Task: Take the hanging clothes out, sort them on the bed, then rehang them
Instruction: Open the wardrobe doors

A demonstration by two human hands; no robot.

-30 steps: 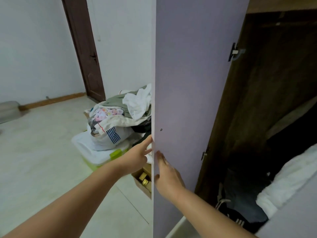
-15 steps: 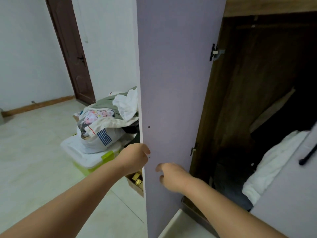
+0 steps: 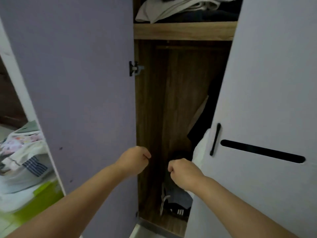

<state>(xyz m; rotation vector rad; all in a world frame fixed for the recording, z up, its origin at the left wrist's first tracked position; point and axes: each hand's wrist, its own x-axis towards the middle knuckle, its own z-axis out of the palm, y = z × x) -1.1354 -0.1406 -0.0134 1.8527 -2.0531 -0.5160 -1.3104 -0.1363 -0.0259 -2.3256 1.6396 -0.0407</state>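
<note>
Both fists curled, holding nothing — left hand [image 3: 133,161] before the lilac door [image 3: 72,93], right hand [image 3: 184,173] beside it. Clothes [image 3: 178,196] lie heaped below the right hand; folded ones [image 3: 173,9] high above.

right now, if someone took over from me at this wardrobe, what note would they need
Left hand: curled, holding nothing, in front of the open purple door.
Right hand: curled, holding nothing, in front of the wardrobe opening.
White door on the right stands partly open; a white garment shows at its edge.
Folded clothes lie on the top shelf; dark items sit at the bottom.
Done: left door opened.
Left: open the right door wider, take the hanging clothes out, sort on the bed, rehang.
</note>
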